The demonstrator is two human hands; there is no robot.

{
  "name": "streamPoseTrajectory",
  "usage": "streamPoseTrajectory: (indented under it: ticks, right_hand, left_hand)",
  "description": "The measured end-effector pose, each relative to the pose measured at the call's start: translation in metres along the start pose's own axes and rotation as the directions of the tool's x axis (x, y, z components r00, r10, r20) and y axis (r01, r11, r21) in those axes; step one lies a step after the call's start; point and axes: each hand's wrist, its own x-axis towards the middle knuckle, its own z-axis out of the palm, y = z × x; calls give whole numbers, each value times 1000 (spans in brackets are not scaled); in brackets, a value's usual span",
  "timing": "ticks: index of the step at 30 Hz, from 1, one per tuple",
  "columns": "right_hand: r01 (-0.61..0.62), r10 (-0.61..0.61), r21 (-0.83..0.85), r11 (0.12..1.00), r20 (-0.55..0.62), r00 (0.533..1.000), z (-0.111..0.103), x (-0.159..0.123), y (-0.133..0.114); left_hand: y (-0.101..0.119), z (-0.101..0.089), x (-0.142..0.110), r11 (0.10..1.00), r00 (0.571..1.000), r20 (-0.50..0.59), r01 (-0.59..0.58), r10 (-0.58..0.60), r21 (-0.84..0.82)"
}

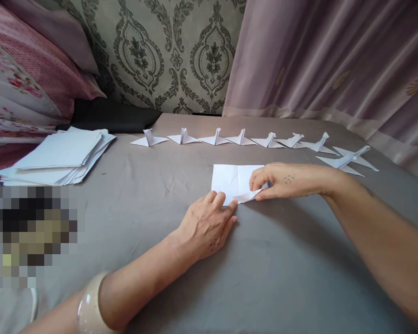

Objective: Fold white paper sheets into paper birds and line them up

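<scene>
White sheet [226,178] sits on the grey cover [282,273], centre crease visible, near edge partly turned up toward its right side. Right hand [282,181]: thumb and fingers pinched on the sheet's near right part, holding the flap raised. Left hand [209,222]: loosely spread, fingers half bent, tips pressing the sheet's near left edge (pale bangle [90,301] on that forearm). Beyond the sheet: row of folded paper birds [216,138], running off to its right. Left of the sheet, well apart: stack of white paper [55,150], black cloth [114,116] behind it. Farthest beyond the sheet: patterned wall [176,55], with mauve curtain [316,60] to the right.
</scene>
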Motion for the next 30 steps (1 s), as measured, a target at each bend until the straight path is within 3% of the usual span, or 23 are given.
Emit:
streamPoseTrajectory:
  ticks: [3, 9, 17, 22, 24, 28, 30]
  right_hand:
    - [55, -54, -4, 998, 114, 992, -1, 0, 0]
    - [71, -67, -59, 996, 74, 995, -8, 0, -12]
    - [134, -144, -163, 977, -50, 988, -6, 7, -30]
    - [172, -269, -359, 917, -241, 933, 10, 14, -55]
    - [150, -272, -402, 903, -267, 925, 16, 14, -65]
    - [189, -255, -265, 945, -242, 936, 23, 5, -66]
    - [282, -296, -91, 955, -372, 880, 28, -1, -56]
  left_hand:
    - [0, 1, 0, 1000, 1000, -6, 6, -6, -5]
    - [1, 1, 2, 999, 999, -2, 34, -34, -9]
    - [1, 4, 3, 999, 999, -24, 44, -44, -16]
    - [1, 6, 1, 998, 998, -36, 47, -49, -44]
    - [1, 5, 1, 997, 999, -17, 51, -51, -51]
    - [2, 4, 3, 998, 998, 32, 53, -52, -38]
    - [3, 3, 3, 998, 997, 44, 59, -58, -18]
